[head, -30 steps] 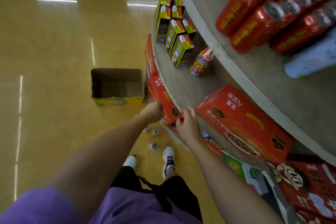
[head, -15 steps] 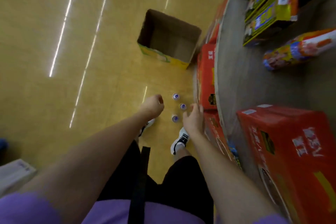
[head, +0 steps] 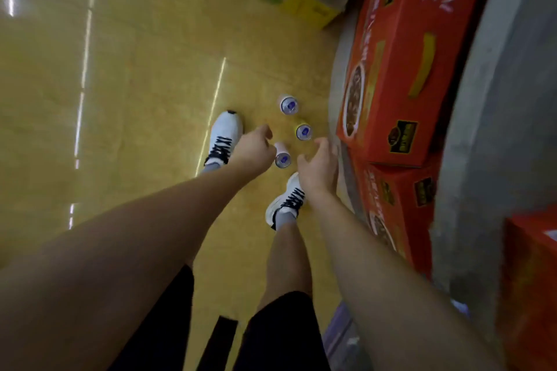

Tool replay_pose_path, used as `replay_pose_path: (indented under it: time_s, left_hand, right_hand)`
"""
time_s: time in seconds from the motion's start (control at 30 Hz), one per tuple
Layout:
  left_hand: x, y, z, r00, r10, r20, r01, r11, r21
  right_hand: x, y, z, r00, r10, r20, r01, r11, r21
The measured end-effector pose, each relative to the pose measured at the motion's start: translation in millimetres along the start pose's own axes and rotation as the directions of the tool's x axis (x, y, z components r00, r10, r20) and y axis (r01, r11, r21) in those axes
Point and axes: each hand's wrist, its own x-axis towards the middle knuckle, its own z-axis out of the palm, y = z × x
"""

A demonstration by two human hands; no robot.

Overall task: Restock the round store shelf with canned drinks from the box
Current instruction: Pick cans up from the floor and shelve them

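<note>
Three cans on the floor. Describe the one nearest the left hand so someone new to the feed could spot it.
Find the red cartons under the round shelf; three cans stand upright on the yellow floor beside them. The target can sits lowest in view, between the left hand and right hand. Unlike the yellow-sided can, its side is pale pink.

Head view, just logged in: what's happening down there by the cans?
A person is bent over three cans standing upright on the floor beside the round shelf's base. The left hand reaches beside the nearest can, its fingers loosely curled and holding nothing. The right hand hovers open close by. The other two cans are untouched. Red cartons sit on the lowest tier.
</note>
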Motion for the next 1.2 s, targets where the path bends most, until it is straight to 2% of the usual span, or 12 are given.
replay_pose_path:
  time_s: [0.13,0.3,0.5,0.6,0.7,0.87,1.07,1.2]
  left_hand:
    - [58.4,-19.7,33.9,0.995,0.034,0.091,-0.036,0.999,0.014]
    - [117.2,-40.5,59.8,0.989,0.050,0.139,-0.056,0.997,0.043]
    - [145.9,-54.8,85.5,0.978,0.064,0.198,-0.084,0.992,0.097]
    - [146.6,-59.3,88.0,0.976,0.054,0.209,-0.080,0.990,0.117]
    - [141.9,-60.2,78.4,0.971,0.068,0.230,-0.108,0.980,0.167]
    - [103.2,-46.3,49.2,0.976,0.056,0.213,-0.099,0.975,0.201]
    - [13.6,13.4,-25.6,0.978,0.110,0.180,-0.156,0.952,0.265]
    - [-67.8,75.8,-100.2,0.966,0.180,0.185,-0.241,0.882,0.404]
  right_hand:
    - [56.5,23.0,46.5,0.997,0.073,0.023,-0.072,0.996,-0.049]
    - [121.2,35.9,96.6,0.977,0.209,0.050,-0.206,0.977,-0.049]
    - [177.6,45.5,139.1,0.947,0.316,0.058,-0.314,0.948,-0.047]
    - [186.0,54.6,143.1,0.953,0.301,0.049,-0.300,0.954,-0.022]
    - [183.3,55.1,131.1,0.954,0.296,0.044,-0.297,0.955,0.014]
    - [116.2,35.5,86.0,0.970,0.237,0.048,-0.239,0.970,0.042]
    - [9.7,-17.5,-8.6,0.983,0.142,0.113,-0.148,0.988,0.051]
    - [-73.0,-60.7,-84.4,0.999,0.006,0.051,-0.011,0.994,0.104]
